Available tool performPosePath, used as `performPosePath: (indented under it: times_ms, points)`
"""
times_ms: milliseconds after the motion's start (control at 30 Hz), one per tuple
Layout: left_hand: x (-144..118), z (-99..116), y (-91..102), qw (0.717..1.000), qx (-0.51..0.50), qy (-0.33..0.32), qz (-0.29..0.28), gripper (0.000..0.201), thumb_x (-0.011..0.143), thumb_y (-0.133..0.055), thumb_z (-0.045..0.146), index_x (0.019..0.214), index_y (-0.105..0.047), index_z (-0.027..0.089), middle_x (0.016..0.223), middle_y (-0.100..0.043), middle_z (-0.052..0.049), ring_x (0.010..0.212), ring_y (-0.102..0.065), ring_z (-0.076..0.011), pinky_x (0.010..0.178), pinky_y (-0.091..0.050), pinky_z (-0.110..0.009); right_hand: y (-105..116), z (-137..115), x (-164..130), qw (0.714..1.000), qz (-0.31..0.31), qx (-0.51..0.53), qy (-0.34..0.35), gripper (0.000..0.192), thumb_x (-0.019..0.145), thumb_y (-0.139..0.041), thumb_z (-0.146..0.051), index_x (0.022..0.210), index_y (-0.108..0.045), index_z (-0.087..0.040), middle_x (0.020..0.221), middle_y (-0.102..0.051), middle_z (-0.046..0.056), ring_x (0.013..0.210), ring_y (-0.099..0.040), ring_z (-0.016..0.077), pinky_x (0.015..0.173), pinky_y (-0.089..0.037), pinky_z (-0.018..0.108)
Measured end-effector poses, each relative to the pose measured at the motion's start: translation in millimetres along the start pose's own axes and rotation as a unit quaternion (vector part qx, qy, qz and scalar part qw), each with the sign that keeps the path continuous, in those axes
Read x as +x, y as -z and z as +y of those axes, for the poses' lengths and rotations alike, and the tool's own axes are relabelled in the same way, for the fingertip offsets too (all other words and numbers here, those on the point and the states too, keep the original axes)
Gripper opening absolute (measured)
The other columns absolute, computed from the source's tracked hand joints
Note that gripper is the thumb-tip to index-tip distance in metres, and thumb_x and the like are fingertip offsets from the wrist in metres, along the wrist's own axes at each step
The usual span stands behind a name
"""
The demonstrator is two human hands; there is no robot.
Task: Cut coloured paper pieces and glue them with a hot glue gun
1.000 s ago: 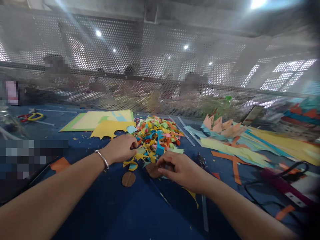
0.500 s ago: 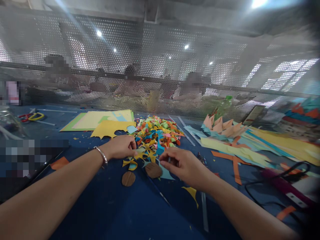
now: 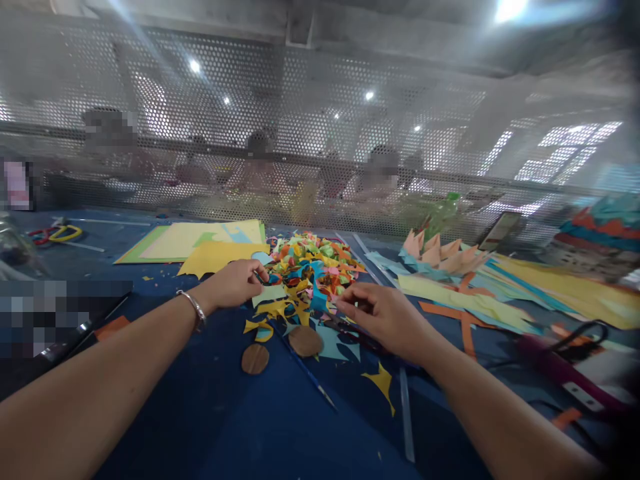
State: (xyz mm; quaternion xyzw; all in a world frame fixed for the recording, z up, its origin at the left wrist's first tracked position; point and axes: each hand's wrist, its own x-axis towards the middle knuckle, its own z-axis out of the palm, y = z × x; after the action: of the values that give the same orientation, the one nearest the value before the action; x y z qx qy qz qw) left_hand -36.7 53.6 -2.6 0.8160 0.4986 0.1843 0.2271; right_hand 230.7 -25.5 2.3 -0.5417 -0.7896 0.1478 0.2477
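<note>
The pile of paper scraps [image 3: 313, 267] lies between both hands; the left hand [image 3: 235, 283] touches its near edge, fingers curled; the right hand [image 3: 385, 313] pinches something small, too hidden to name.

1. Ceiling lamps [image 3: 507, 8] above the perforated screen [image 3: 320, 133]: bright, flaring, streaked glare.
2. Screen: hazy, soft-focused.
3. Edges beside screen: bowed, blurred, dim.
4. Below screen: evenly lit, faint shadows.

scrap pile [image 3: 313, 267]: multicolour | discs [image 3: 305, 341]: brown | table [image 3: 225, 420]: dark blue | sheet [image 3: 215, 257]: yellow | bracelet [image 3: 194, 309]: silver
</note>
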Motion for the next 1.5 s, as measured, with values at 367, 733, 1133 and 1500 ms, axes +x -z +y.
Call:
performPosePath:
  times_ms: [367, 733, 1133, 1500]
  points:
    - [-2, 3, -0.6, 0.990, 0.084, -0.030, 0.113, 0.016, 0.069, -0.051, 0.018, 0.082, -0.061, 0.019, 0.082, -0.064, -0.006, 0.077, -0.058, -0.0210, 0.069, -0.039, -0.030, -3, 9, -2, 0.990, -0.121, -0.077, -0.011, 0.009, 0.076, -0.058, -0.027, 0.073, -0.062, -0.019, 0.074, -0.061, 0.003, 0.062, -0.054, 0.0147, 0.055, -0.035, 0.026]
    - [-12, 26, -10.2, 0.990, 0.086, -0.111, -0.017, 0.010, 0.066, -0.066, 0.029, 0.071, -0.067, 0.020, 0.080, -0.065, -0.006, 0.083, -0.054, -0.0232, 0.081, -0.034, -0.035, -5, 14, -2, 0.994, -0.091, -0.060, 0.009, 0.007, 0.070, -0.053, -0.015, 0.067, -0.057, -0.019, 0.063, -0.057, 0.001, 0.054, -0.051, 0.0129, 0.050, -0.034, 0.025]
    - [-3, 17, -10.2, 0.995, -0.064, -0.065, 0.045, 0.011, 0.075, -0.055, 0.024, 0.079, -0.060, 0.016, 0.075, -0.064, -0.004, 0.070, -0.059, -0.0167, 0.064, -0.044, -0.027, 2, 8, 1, 1.000, -0.011, 0.011, -0.017, 0.009, 0.077, -0.050, -0.023, 0.068, -0.050, -0.020, 0.059, -0.048, -0.003, 0.053, -0.044, 0.0125, 0.051, -0.034, 0.026]
    - [-17, 50, -19.9, 0.956, -0.267, -0.099, 0.064, 0.045, 0.079, -0.057, 0.026, 0.119, -0.035, 0.022, 0.085, -0.055, -0.002, 0.060, -0.059, -0.0127, 0.050, -0.047, -0.023, -6, -11, -3, 0.887, 0.038, 0.447, -0.112, 0.006, 0.079, -0.039, -0.023, 0.073, -0.038, -0.022, 0.059, -0.047, -0.006, 0.037, -0.036, 0.0074, 0.038, -0.026, 0.023]
